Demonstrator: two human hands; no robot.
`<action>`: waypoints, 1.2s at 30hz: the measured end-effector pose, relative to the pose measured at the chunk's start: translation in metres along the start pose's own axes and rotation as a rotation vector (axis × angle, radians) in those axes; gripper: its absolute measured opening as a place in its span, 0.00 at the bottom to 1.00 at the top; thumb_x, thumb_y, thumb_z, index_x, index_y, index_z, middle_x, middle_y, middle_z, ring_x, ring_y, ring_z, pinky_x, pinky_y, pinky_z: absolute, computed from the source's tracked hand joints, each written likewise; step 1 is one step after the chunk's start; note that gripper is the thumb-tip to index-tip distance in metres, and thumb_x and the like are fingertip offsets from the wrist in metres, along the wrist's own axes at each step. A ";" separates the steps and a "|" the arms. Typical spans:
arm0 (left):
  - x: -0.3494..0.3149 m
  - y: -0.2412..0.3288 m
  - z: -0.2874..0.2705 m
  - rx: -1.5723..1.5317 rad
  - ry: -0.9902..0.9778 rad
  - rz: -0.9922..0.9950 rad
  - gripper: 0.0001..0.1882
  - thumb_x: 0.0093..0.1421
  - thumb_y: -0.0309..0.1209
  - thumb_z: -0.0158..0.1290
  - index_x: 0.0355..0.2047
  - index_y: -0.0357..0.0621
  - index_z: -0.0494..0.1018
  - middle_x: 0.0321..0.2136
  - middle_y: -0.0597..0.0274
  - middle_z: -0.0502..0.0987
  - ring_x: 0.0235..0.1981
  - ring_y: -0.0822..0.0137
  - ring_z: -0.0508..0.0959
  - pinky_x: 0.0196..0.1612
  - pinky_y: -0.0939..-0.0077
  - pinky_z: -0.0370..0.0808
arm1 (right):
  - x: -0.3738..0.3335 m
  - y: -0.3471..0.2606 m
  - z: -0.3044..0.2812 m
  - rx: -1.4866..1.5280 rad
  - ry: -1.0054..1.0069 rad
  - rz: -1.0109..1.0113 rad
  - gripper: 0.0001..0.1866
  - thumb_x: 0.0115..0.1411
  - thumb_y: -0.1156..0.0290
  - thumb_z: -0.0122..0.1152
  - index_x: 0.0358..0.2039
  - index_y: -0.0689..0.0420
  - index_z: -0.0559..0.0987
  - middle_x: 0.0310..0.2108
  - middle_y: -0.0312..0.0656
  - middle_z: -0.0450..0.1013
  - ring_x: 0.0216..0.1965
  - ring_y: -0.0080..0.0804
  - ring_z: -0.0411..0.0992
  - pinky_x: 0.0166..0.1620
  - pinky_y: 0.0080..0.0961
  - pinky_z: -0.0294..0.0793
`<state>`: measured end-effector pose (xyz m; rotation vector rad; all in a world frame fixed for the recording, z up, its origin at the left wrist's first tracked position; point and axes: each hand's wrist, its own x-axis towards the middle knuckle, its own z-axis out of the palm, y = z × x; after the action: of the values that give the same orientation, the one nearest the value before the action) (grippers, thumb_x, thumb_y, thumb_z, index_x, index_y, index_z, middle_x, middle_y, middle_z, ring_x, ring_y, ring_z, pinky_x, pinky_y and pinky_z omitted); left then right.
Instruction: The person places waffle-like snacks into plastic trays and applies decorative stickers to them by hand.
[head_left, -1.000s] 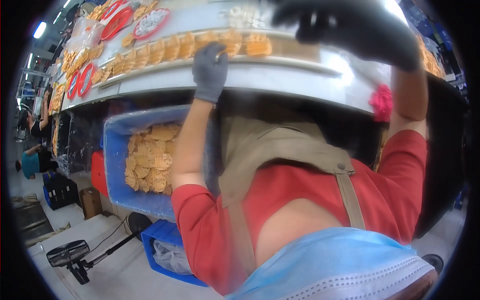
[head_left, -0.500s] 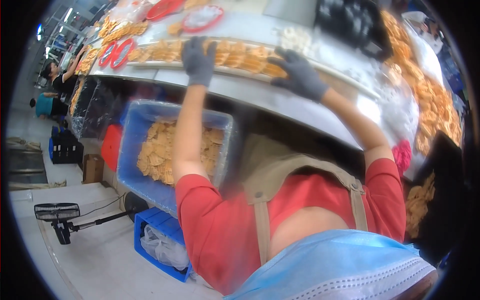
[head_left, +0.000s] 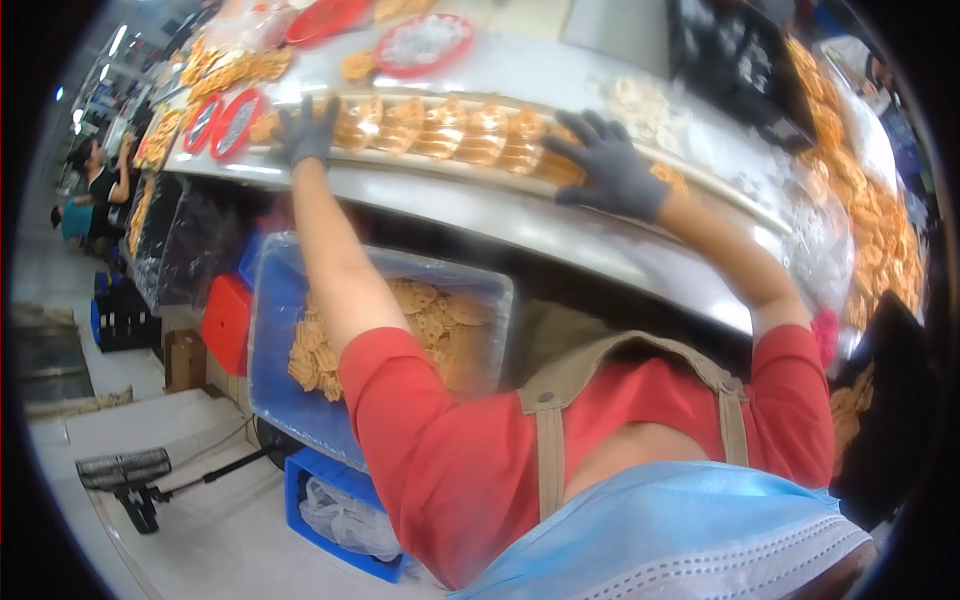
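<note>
A row of thin orange-tan pieces, overlapping and shiny, lies in a long pale tray on the white table. My left hand, in a grey glove, rests at the row's left end with its fingers apart. Toward the other end, my right hand, gloved alike, spreads its fingers over the pieces and the tray's near edge. Neither hand has anything gripped. Part of the row is hidden beneath both gloves.
Below the table edge stands a blue bin with tan pieces. Red-rimmed baskets sit left, small white pieces beyond my right hand, a black crate farther back. Orange pieces heap at right. A fan stands lower left.
My left hand has slid left along the row, and my right hand has shifted slightly right with fingers more spread. The hands are farther apart, baring more pieces between them. The view has shifted somewhat.
</note>
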<state>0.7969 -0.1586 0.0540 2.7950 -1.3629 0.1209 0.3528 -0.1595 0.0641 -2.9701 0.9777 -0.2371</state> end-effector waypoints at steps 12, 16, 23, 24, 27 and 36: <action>-0.001 0.024 0.077 -0.117 0.064 0.039 0.45 0.47 0.73 0.38 0.62 0.68 0.52 0.62 0.50 0.51 0.61 0.36 0.49 0.57 0.35 0.48 | -0.037 0.059 0.020 0.018 0.047 -0.072 0.34 0.51 0.43 0.56 0.57 0.42 0.65 0.59 0.45 0.58 0.57 0.46 0.59 0.58 0.47 0.54; -0.028 0.077 0.084 0.104 0.048 0.334 0.45 0.47 0.73 0.38 0.61 0.64 0.54 0.60 0.47 0.54 0.60 0.36 0.53 0.58 0.39 0.48 | -0.095 0.102 0.015 0.043 0.032 -0.024 0.34 0.51 0.44 0.56 0.57 0.41 0.65 0.58 0.45 0.59 0.58 0.46 0.59 0.59 0.45 0.53; -0.133 0.193 0.045 -0.091 0.105 0.023 0.46 0.48 0.73 0.36 0.60 0.59 0.55 0.58 0.43 0.57 0.57 0.36 0.56 0.58 0.45 0.51 | -0.186 0.166 0.011 0.065 0.015 0.013 0.31 0.51 0.46 0.57 0.56 0.40 0.67 0.59 0.44 0.59 0.60 0.46 0.56 0.61 0.43 0.51; -0.146 0.205 0.041 -0.119 0.073 0.009 0.46 0.48 0.73 0.37 0.61 0.60 0.55 0.58 0.44 0.56 0.57 0.35 0.56 0.58 0.44 0.52 | -0.199 0.173 0.011 0.054 0.018 0.020 0.31 0.51 0.46 0.57 0.55 0.40 0.67 0.59 0.44 0.59 0.60 0.46 0.56 0.62 0.43 0.50; -0.167 0.213 0.044 -0.133 0.071 -0.029 0.45 0.49 0.72 0.37 0.61 0.62 0.54 0.59 0.45 0.56 0.58 0.35 0.55 0.56 0.42 0.54 | -0.221 0.190 0.012 0.083 0.014 0.022 0.32 0.50 0.46 0.57 0.55 0.41 0.67 0.60 0.43 0.58 0.60 0.46 0.55 0.62 0.43 0.50; -0.224 0.270 0.020 -0.127 0.390 0.107 0.43 0.53 0.67 0.40 0.62 0.54 0.52 0.61 0.48 0.53 0.59 0.42 0.56 0.58 0.46 0.55 | -0.293 0.223 -0.027 0.131 0.176 0.192 0.28 0.52 0.49 0.60 0.52 0.44 0.70 0.58 0.42 0.60 0.60 0.46 0.56 0.61 0.41 0.54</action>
<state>0.4480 -0.1504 0.0131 2.4258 -1.3629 0.5297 -0.0152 -0.1652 0.0377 -2.7514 1.2047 -0.5440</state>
